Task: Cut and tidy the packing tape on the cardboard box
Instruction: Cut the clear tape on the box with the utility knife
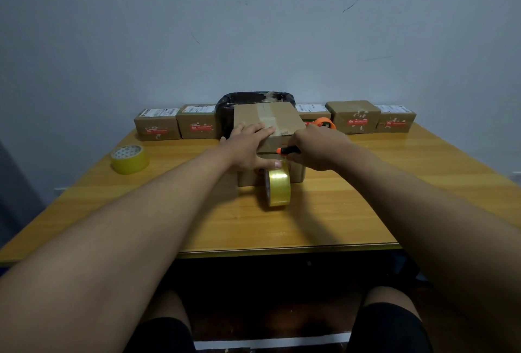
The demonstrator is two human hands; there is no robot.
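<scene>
A brown cardboard box (282, 115) stands mid-table with a strip of clear packing tape (267, 120) running over its top toward me. My left hand (248, 147) lies flat on the box's top and near edge, its thumb down on the front face. My right hand (315, 149) grips an orange-and-black cutter (287, 150), tip pointing left at the box's front top edge. A yellow tape roll (278, 187) stands on edge against the box's front face, just under both hands.
A second yellow tape roll (130, 158) lies flat at the left. Several small cardboard parcels (197, 121) line the far edge by the wall. A black-lined bin (253, 99) sits behind the box, an orange tape dispenser (324, 122) to its right.
</scene>
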